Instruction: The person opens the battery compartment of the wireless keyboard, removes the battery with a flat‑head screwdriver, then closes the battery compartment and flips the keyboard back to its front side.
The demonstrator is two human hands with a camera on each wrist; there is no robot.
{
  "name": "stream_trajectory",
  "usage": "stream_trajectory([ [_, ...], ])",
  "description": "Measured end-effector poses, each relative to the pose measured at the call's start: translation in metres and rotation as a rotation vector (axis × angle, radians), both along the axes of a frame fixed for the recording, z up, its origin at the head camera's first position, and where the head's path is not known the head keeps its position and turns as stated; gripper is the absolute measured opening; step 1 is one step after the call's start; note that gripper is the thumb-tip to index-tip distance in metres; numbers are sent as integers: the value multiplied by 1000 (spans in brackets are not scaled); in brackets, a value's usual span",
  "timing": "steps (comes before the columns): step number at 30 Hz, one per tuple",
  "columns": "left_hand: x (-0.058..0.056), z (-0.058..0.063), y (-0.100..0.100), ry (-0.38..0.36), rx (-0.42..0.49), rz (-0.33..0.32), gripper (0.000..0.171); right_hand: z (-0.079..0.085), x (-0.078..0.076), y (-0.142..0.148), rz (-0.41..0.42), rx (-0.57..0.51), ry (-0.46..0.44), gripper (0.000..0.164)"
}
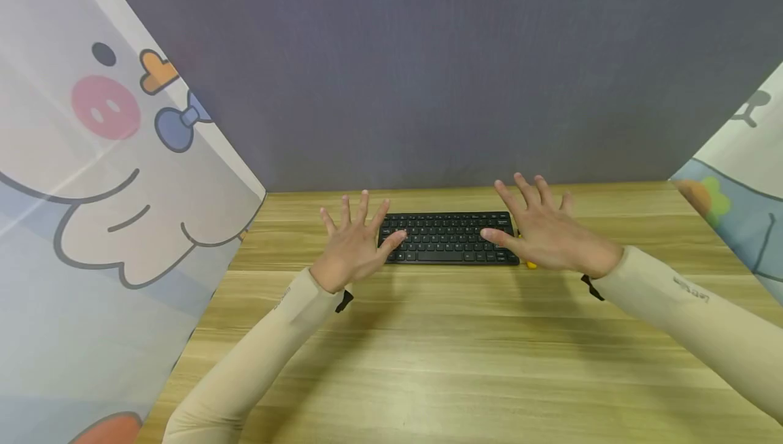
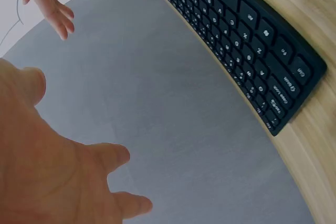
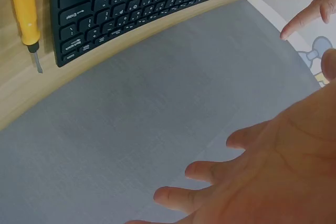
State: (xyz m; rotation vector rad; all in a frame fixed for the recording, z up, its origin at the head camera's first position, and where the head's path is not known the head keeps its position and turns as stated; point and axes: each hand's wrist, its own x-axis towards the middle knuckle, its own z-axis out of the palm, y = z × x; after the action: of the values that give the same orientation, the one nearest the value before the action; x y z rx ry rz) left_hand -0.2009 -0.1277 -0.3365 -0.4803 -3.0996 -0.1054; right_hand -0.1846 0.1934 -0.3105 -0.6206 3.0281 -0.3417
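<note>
A black keyboard (image 1: 449,238) lies flat on the wooden table, near its back edge. My left hand (image 1: 353,248) hovers with spread fingers over the keyboard's left end and holds nothing. Over the right end is my right hand (image 1: 553,234), its fingers also spread and its palm bare. In the right wrist view, a screwdriver (image 3: 25,9) with a yellow handle and a short metal shaft lies beside the keyboard's right end. From the head, my right hand hides most of that screwdriver (image 1: 531,265).
Behind the wooden table (image 1: 428,362) rises a grey panel (image 1: 428,77). A cartoon-printed sheet (image 1: 122,226) stands along the left side, and another printed sheet (image 1: 752,179) along the right.
</note>
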Motion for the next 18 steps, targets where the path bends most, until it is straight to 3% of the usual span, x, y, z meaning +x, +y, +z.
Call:
stream_trajectory([
  [8,-5,-7,-6,4,-10,-15,80,-5,-3,3,-7,-11,-13,88],
  [18,-14,-15,-13,12,69,-18,78,-12,-12,9,-50,-68,-32,89],
])
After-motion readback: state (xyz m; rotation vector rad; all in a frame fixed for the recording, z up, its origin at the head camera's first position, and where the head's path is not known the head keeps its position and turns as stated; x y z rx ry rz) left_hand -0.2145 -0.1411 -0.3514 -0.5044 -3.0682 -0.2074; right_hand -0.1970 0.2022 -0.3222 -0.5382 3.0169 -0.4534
